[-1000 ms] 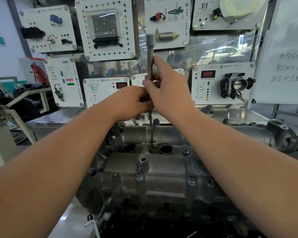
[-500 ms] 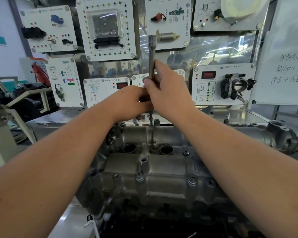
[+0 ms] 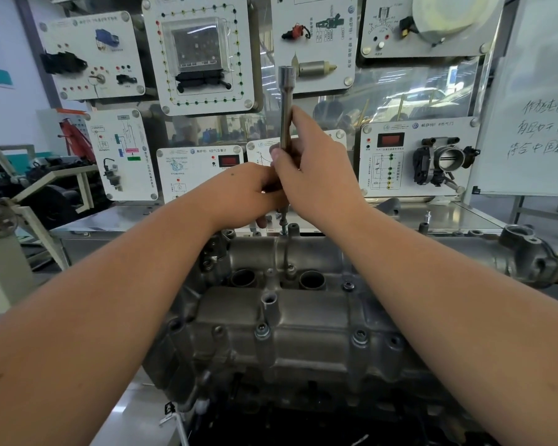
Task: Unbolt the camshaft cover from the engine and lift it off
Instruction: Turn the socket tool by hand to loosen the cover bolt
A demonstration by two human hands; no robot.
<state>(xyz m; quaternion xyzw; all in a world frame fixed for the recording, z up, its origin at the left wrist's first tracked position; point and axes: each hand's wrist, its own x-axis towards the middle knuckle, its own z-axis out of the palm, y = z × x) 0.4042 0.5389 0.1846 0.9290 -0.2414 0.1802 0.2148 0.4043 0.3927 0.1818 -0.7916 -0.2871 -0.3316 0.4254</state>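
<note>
Hands [image 3: 316, 175] grip upright extension bar [image 3: 286, 104] over camshaft cover [image 3: 303, 320]

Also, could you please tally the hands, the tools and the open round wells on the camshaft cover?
Hands: 2
Extension bar: 1
Open round wells: 2
Total: 5

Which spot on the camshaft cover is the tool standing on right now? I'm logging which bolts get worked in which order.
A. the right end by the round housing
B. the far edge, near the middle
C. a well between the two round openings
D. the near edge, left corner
B: the extension bar, held upright by the right hand and left hand, meets the camshaft cover at its far edge, near the middle.
</note>
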